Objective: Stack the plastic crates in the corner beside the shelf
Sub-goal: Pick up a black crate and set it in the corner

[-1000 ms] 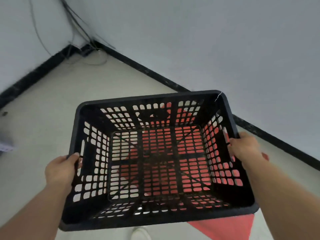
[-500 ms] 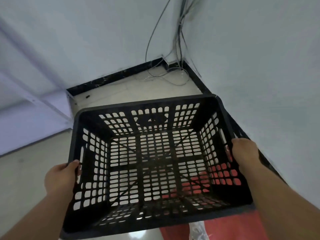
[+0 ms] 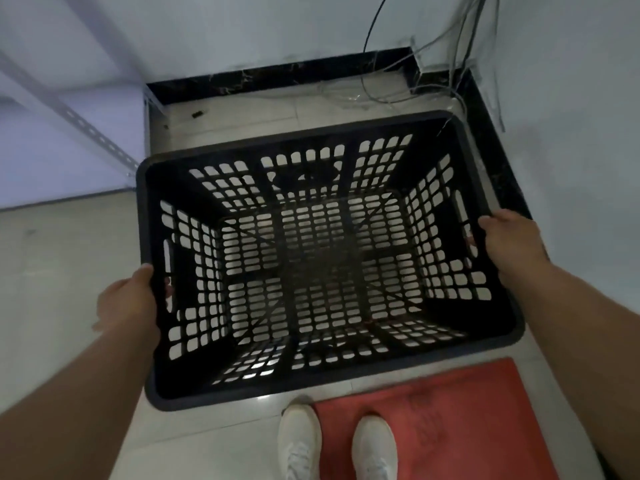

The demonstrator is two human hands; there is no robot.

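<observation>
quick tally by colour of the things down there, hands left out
black: 1, the plastic crate
red: 1, the floor mat
white: 2, the shoes and
total: 4
The loose cables in the corner are too tangled to count.

floor (image 3: 242,112) beyond crate (image 3: 322,389) open | cables (image 3: 450,64) crowd right corner | shelf (image 3: 69,112) left
</observation>
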